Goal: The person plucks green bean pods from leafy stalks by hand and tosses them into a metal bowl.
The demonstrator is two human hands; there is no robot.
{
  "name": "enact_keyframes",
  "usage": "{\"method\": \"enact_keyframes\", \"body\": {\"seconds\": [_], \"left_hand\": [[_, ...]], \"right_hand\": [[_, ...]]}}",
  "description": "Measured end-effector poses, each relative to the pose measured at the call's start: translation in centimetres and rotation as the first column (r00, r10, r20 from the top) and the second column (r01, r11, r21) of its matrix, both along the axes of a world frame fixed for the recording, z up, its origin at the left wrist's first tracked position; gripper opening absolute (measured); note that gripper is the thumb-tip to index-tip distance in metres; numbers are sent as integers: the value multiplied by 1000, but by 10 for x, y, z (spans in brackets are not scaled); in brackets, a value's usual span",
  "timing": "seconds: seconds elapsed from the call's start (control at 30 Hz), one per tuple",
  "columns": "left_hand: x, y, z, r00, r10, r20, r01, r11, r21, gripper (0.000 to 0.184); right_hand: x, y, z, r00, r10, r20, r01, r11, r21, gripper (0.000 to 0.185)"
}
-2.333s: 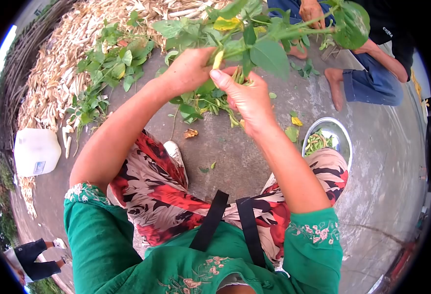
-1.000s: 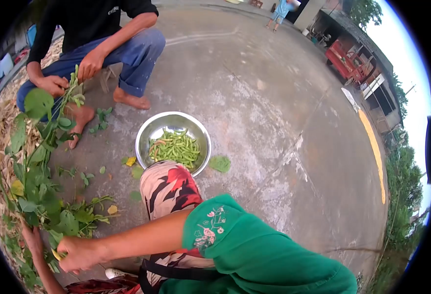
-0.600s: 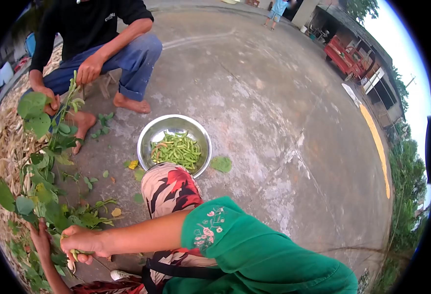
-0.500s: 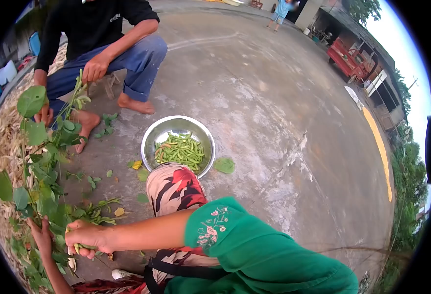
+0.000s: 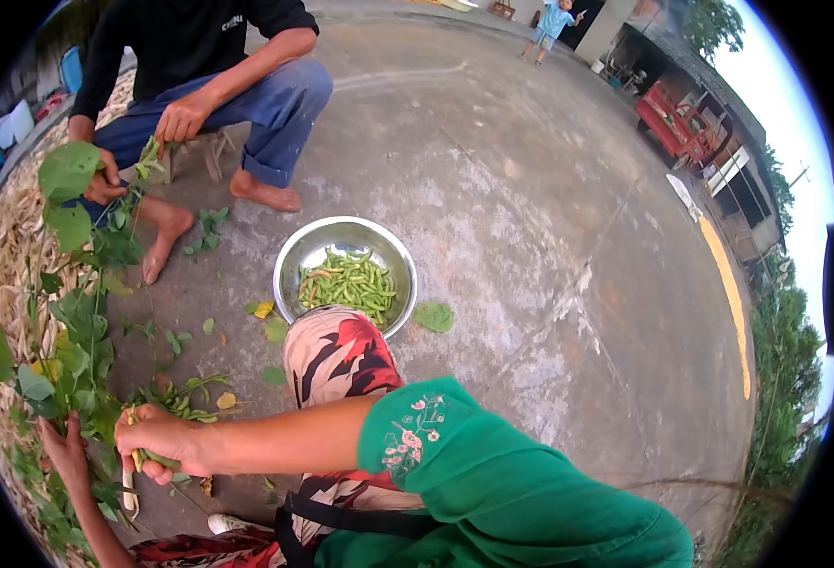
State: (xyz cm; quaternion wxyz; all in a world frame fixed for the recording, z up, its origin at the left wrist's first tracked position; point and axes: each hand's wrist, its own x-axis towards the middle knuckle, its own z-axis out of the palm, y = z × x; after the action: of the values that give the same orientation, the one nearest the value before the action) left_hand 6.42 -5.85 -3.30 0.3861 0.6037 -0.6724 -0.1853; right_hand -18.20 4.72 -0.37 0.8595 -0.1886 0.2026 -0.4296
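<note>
Nearest me, the green sleeve (image 5: pixel 493 473) spreads over the lower right and hides much of the worker's lap; a shoe (image 5: pixel 229 523) pokes out below, mostly covered by the patterned trousers (image 5: pixel 341 364). The right hand (image 5: pixel 163 443) is clenched around a few pods (image 5: pixel 159 461), whose ends stick out below the fingers; how many lie inside the fist I cannot tell. Just beside it, the left hand (image 5: pixel 66 450) grips the stems of a leafy plant (image 5: pixel 80 322); leaves cover part of its fingers, so the exact hold is hard to make out. The plant stands at the left, over the ground (image 5: pixel 530 284), with pale husks (image 5: pixel 2 275) behind it.

Past the knee sits a metal bowl (image 5: pixel 379 244) with a heap of green pods (image 5: pixel 352 284) in it; the knee hides part of its near rim; a yellow leaf (image 5: pixel 263 310) lies just beside it.

Farther off, another person (image 5: pixel 246 95) sits low on a wooden stool (image 5: pixel 213 156), head cut off by the top edge; one of that person's hands (image 5: pixel 182 115) holds a sprig, the other is partly behind leaves; where that sprig ends and the near plant begins, I cannot tell.

At the far end, someone in light blue (image 5: pixel 551 21) stands near a red cart (image 5: pixel 677 123), both too small for detail.
</note>
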Motion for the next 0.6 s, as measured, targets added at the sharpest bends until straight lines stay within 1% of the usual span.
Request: {"method": "enact_keyframes", "body": {"seconds": [0.03, 0.07, 0.1, 0.13, 0.2, 0.27, 0.33, 0.37, 0.43, 0.47, 0.53, 0.57, 0.6], "left_hand": [[-1, 2, 4, 999, 10, 46, -15, 994, 113, 53], [7, -3, -5, 999, 11, 47, -16, 993, 115, 53], [19, -12, -21, 983, -28, 182, 45, 995, -88, 52], [23, -16, -27, 947, -38, 320, 132, 952, -276, 52], [31, -19, -37, 937, -44, 346, 141, 955, -260, 50], [20, -15, -29, 928, -49, 370, 147, 959, -241, 48], [6, -9, -13, 948, -116, 297, 158, 980, -124, 40], [0, -7, -8, 948, -118, 297, 160, 979, -123, 40], [-7, -2, -2, 966, -71, 249, 112, 982, -154, 32], [-3, -5, -5, 966, -72, 250, 113, 982, -153, 32], [8, -13, -9, 990, 5, 144, 24, 980, -195, 25], [13, -15, -4, 989, 5, 146, 24, 980, -195, 25], [21, -17, 4, 998, -62, -33, 60, 997, -49, 23]], "right_hand": [[-1, 1, 2, 1000, -30, -4, 30, 999, 26, 9], [1, 1, 1, 1000, -28, -3, 28, 999, 28, 9], [1, -1, -1, 1000, -16, -6, 17, 1000, 17, 9], [2, -2, -2, 1000, -6, -6, 6, 1000, 7, 10], [3, -4, -6, 1000, 12, -4, -12, 1000, -6, 10], [2, -4, -6, 999, 32, -5, -32, 999, -17, 11], [0, -3, -3, 996, 45, -80, -42, 998, 38, 12], [-2, -3, 0, 996, 44, -80, -41, 998, 39, 12], [-5, 0, 4, 993, 43, -110, -40, 999, 33, 11], [-4, 0, 4, 993, 43, -109, -40, 999, 33, 11], [-2, -1, 1, 998, 14, -54, -15, 1000, -7, 10], [-1, -2, 1, 999, 14, -53, -15, 1000, -7, 10], [-1, -3, 0, 997, -11, -81, 9, 999, -31, 10]]}}
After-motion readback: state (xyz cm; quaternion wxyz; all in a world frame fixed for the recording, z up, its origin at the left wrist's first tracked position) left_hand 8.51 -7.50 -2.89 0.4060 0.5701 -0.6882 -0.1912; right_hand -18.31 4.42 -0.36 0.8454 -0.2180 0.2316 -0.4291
